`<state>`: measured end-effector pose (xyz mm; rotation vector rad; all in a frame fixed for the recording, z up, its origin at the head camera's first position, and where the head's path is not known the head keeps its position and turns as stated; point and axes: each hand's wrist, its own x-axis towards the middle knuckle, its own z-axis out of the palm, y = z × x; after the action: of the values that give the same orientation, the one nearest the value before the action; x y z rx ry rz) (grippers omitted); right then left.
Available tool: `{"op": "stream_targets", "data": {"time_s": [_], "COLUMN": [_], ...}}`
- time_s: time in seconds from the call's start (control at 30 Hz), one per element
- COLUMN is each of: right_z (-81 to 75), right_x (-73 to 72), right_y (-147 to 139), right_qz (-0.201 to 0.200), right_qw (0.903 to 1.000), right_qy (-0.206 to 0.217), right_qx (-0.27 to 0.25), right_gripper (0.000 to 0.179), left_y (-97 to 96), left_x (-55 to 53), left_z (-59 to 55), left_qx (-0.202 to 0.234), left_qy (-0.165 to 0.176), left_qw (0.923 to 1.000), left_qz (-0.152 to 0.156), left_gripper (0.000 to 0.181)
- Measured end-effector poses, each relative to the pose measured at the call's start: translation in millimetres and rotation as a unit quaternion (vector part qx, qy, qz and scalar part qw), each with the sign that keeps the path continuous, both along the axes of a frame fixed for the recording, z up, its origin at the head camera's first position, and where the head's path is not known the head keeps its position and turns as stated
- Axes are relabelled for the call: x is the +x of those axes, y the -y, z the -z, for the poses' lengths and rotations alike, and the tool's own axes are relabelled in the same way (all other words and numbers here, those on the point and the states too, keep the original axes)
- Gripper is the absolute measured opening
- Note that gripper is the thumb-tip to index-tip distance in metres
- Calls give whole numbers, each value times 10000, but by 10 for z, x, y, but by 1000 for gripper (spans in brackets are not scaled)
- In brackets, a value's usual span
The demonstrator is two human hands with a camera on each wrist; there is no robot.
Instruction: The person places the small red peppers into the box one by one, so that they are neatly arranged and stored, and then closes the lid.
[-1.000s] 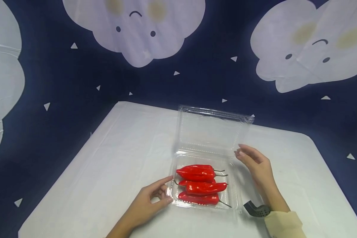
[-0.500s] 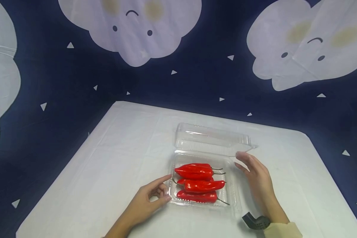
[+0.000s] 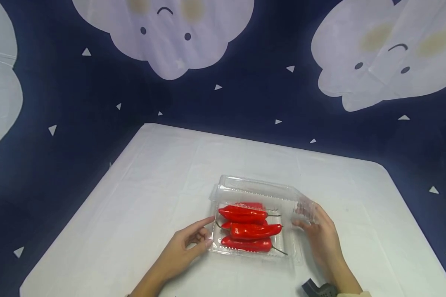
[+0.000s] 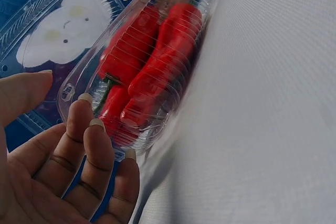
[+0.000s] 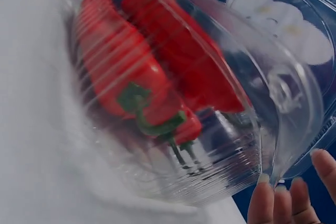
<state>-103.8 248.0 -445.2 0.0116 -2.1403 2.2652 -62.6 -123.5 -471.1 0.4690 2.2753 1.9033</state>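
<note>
In the head view a clear plastic clamshell box (image 3: 290,243) sits on the white table with several red peppers (image 3: 255,232) in its base. Its hinged lid (image 3: 258,185) leans forward, partly over the rearmost peppers. My left hand (image 3: 183,249) touches the box's left edge with index finger and thumb, spread apart. Behind the lid's right end is my right hand (image 3: 324,233), fingers partly seen through the plastic, thumb lower down. In the left wrist view the left fingertips (image 4: 85,98) meet the box's rim. The right fingertips (image 5: 263,179) reach the rim in the right wrist view.
The white-covered table (image 3: 163,177) reaches back to a dark blue cloth backdrop (image 3: 245,103) with white clouds and small triangles. A black device (image 3: 317,288) is worn at the right wrist.
The lid has swung from leaning back to tilting forward over the base's rear. My right fingers have moved behind its right end. The left hand stays at the box's left edge.
</note>
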Motion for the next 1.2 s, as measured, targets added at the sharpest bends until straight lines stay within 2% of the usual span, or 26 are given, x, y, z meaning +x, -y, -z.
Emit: {"op": "stream_targets", "data": {"time_s": [0.2, 0.27, 0.37, 0.47, 0.6, 0.73, 0.83, 1.0, 1.2], "right_z": [-15, -20, -23, -14, 19, 51, 69, 82, 81], "right_x": [87, 117, 163, 209, 239, 243, 259, 344, 578], "right_y": [12, 13, 14, 21, 40, 70, 89, 89, 103], "right_qz": [54, -9, -97, -194, -285, -225, -123, 50, 250], "right_qw": [9976, 9959, 9951, 9943, 9936, 9894, 9852, 9857, 9846], "right_qy": [283, 392, 537, 673, 818, 1065, 1222, 1123, 928], "right_qx": [622, 809, 827, 803, 728, 964, 1196, 1258, 1461], "right_gripper": [52, 55, 56, 56, 55, 53, 53, 54, 56], "left_y": [12, 18, 29, 38, 38, 37, 33, 14, 9], "left_x": [-5, -3, -3, -4, -6, 10, 16, 13, 7], "left_z": [2, -8, -36, -65, -71, -61, -51, -29, -9], "left_qx": [56, 97, 219, 402, 521, 393, 301, 335, 250], "left_qy": [-131, -46, 185, 325, 222, 16, -153, -166, -345], "left_qw": [9999, 9999, 9996, 9986, 9982, 9991, 9994, 9993, 9991], "left_qz": [28, 20, 29, 88, 195, 125, 68, 37, 40], "left_gripper": [50, 47, 41, 43, 46, 42, 53, 67, 67]}}
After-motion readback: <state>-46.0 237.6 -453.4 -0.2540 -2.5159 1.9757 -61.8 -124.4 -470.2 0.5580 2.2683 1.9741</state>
